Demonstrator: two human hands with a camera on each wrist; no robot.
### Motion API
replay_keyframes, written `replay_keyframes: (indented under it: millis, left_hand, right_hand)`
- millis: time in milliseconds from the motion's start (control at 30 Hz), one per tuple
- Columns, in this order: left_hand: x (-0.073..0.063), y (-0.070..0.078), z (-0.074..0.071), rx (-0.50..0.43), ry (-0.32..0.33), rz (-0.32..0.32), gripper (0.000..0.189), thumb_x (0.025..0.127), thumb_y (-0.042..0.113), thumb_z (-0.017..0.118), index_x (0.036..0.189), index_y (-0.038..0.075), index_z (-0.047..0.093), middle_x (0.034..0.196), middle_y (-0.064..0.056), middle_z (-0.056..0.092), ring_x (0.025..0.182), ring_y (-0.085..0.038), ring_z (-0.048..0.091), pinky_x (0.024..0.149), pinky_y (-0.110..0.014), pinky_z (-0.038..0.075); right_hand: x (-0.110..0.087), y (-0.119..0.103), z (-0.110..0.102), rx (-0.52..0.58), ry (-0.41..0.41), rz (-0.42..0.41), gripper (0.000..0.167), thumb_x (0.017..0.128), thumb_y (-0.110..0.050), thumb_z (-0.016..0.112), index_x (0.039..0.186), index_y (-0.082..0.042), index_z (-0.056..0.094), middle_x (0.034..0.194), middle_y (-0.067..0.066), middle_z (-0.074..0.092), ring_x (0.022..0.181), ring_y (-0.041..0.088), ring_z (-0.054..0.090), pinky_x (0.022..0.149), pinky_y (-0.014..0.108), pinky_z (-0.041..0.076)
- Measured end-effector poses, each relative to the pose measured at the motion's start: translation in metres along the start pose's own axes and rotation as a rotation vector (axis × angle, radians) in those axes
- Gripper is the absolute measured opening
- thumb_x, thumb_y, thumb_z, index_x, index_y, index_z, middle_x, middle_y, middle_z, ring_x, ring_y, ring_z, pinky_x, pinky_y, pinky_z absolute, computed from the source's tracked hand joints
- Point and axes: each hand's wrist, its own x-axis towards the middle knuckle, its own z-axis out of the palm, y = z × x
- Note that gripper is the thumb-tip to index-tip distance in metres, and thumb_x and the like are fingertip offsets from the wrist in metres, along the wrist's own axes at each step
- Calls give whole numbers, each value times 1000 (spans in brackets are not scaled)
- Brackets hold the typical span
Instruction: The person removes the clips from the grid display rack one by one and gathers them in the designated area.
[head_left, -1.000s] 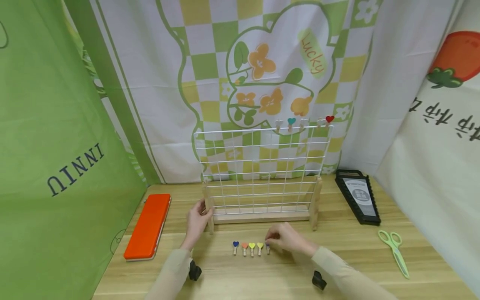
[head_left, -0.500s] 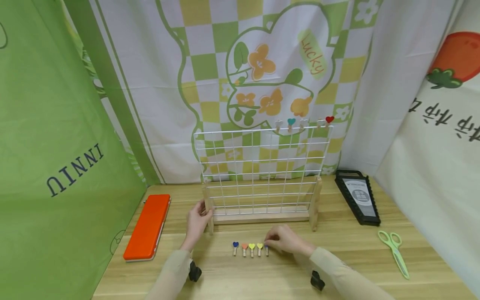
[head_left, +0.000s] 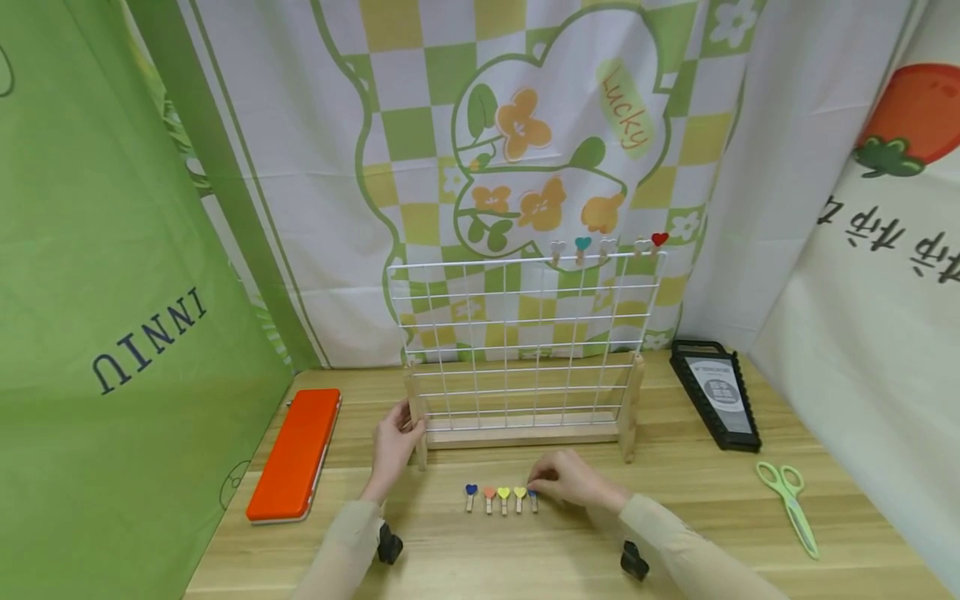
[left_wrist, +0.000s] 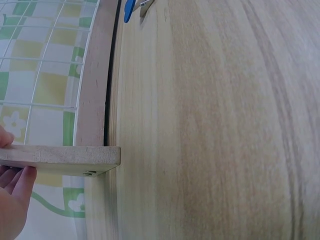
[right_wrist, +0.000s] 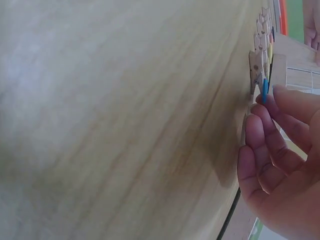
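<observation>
My left hand (head_left: pixel 393 442) grips the left wooden leg of a white wire grid rack (head_left: pixel 537 344); in the left wrist view the leg (left_wrist: pixel 60 155) lies between thumb and fingers. Thumb and forefinger of my right hand (head_left: pixel 573 477) pinch the head of a small wooden clothespin with a blue heart (right_wrist: pixel 264 90), which is at the right end of a row on the table. To its left lie clothespins with yellow hearts (head_left: pixel 520 497), an orange heart (head_left: pixel 489 498) and a dark blue heart (head_left: pixel 471 497). Along the rack's top wire sit several more heart clothespins, including a teal one (head_left: pixel 582 248) and a red one (head_left: pixel 659 240).
An orange-red flat case (head_left: pixel 296 454) lies on the table at the left. At the right are a black holder (head_left: pixel 716 392) with a printed label and light green scissors (head_left: pixel 791 504). Patterned cloth (head_left: pixel 420 137) hangs behind the rack and at both sides.
My right hand has moved slightly left with the blue-heart clothespin, which now sits closer to the yellow one beside it. My left hand has stayed on the rack's leg.
</observation>
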Motion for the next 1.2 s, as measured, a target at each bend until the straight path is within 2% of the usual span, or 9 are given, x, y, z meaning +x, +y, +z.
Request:
replay_keyframes:
  millis: [100,200,333,500,633,833,933,1067,1200]
  left_hand:
    - [0,1,0,1,-1,-1,47,90,-1,66,135,-10,53,127,-33,62,119,-43,63,98,-36,57]
    - [0,1,0,2,-4,-4,48,91,-1,65,136,-10,52,128,-33,62,119,-42,63,98,-35,57]
    - [0,1,0,-5,-4,-3,48,90,-3,65,135,-11,52,127,-34,62,119,-43,63,98,-34,58]
    - [0,-1,-1,-4,10,-2,47,89,-3,67,133,-12,54,124,-34,63,117,-44,63,97,-34,59]
    - [-1,2,-1,11,9,-17,48,89,-4,66,134,-12,53,125,-33,63,118,-43,63,99,-36,57]
    - [-8,24,-2,27,-10,-15,47,90,-6,64,134,-16,50,126,-37,60,119,-46,62,101,-45,55]
    - [-10,31,-3,36,-16,-1,46,90,-7,64,132,-18,50,124,-38,60,118,-47,62,100,-46,55]
    - [-6,19,-1,33,-7,2,47,90,-7,64,133,-17,50,125,-38,60,118,-47,62,100,-44,55]
    - [-1,3,0,23,3,5,48,90,-5,66,134,-14,51,126,-36,61,118,-44,63,99,-38,56]
  right_hand:
    - [-1,0,-3,28,3,-3,9,91,-14,70,91,-8,75,90,3,76,79,2,64,71,15,56]
    - [-1,-3,-10,32,31,-41,10,92,-13,69,92,-5,75,88,5,75,76,1,64,67,13,56]
    - [4,-16,-32,-23,93,-113,9,91,-10,70,91,-3,76,85,6,74,70,2,62,60,13,54]
    - [15,-43,-78,-93,165,-185,7,90,-8,70,93,-5,76,84,6,74,68,5,63,59,15,56]
    - [24,-67,-119,-129,249,-228,8,88,-7,72,95,-6,76,85,4,73,71,7,65,64,17,59]
    - [33,-104,-181,-174,423,-320,15,84,-1,75,99,-6,75,91,6,74,78,12,67,68,25,61]
    - [36,-119,-208,-196,503,-358,19,83,1,76,101,-7,75,95,7,74,81,13,67,70,23,60]
    - [39,-136,-236,-222,590,-404,22,81,3,77,101,-6,75,95,7,74,83,13,65,75,12,53]
    - [44,-145,-253,-258,647,-435,22,81,4,77,101,-4,75,95,9,74,84,16,65,77,6,48]
